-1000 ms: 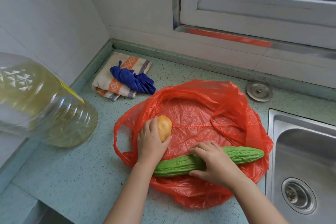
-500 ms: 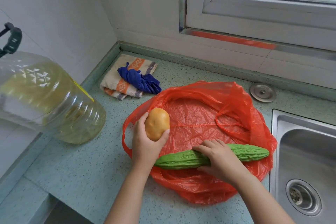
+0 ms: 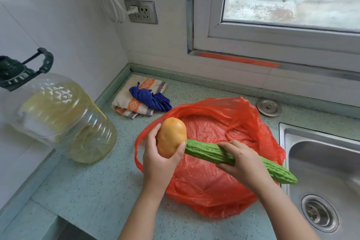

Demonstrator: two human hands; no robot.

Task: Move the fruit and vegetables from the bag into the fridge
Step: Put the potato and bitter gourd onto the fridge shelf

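Head view: left hand [image 3: 159, 163] clasps yellow-orange oval potato [image 3: 171, 137], right hand [image 3: 241, 160] grips bumpy green bitter gourd [image 3: 206, 151]; both now lifted off flattened red plastic bag [image 3: 206, 187], gourd tip swung toward 4 o'clock. Bag looks emptied; fridge carry next.

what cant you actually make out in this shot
Head view only:
- The fridge: nowhere in frame.
- The near side of the potato: covered by the left hand.
- The middle of the bitter gourd: wrapped by the right hand.
- The oil jug: its label faces away and the left edge cuts off its cap.
- The sink: cut off by the right edge.
- Inside the folds of the red bag: whether anything remains.
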